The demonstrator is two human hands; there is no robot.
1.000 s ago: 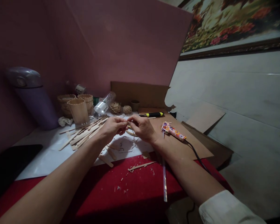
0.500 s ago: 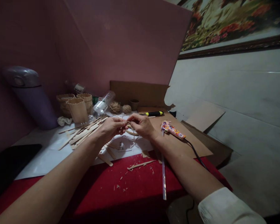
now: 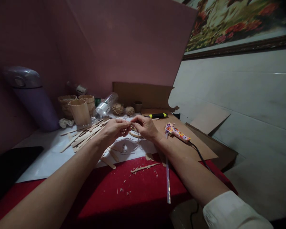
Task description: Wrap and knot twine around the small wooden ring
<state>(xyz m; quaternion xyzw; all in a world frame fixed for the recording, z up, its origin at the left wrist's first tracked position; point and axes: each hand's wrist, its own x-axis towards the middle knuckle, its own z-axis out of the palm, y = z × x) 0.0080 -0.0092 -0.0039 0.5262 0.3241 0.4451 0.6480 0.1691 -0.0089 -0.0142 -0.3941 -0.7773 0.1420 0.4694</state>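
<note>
My left hand (image 3: 117, 128) and my right hand (image 3: 144, 127) meet over the white paper, fingertips pinched close together. Between them runs a thin strand of twine (image 3: 138, 140), its loose end hanging below my right hand. Both hands are closed on it; the exact spot of the grip is hidden by the fingers. Under the hands lies a round, light wooden ring-like piece (image 3: 134, 134), partly covered by my right hand. Left of my left hand is a pile of flat wooden craft sticks (image 3: 85, 136).
Wooden cups (image 3: 79, 113), a plastic bottle (image 3: 106, 104), twine balls (image 3: 118, 109) and a purple flask (image 3: 35, 98) stand behind. A patterned glue gun (image 3: 176, 132) with its cord and a yellow-black cutter (image 3: 158, 115) lie on cardboard (image 3: 193, 148). Wood scraps (image 3: 145, 168) litter the red cloth (image 3: 105, 197).
Both hands stay together in nearly the same place, with only slight finger movement around the twine. The camera view has shifted a little.
</note>
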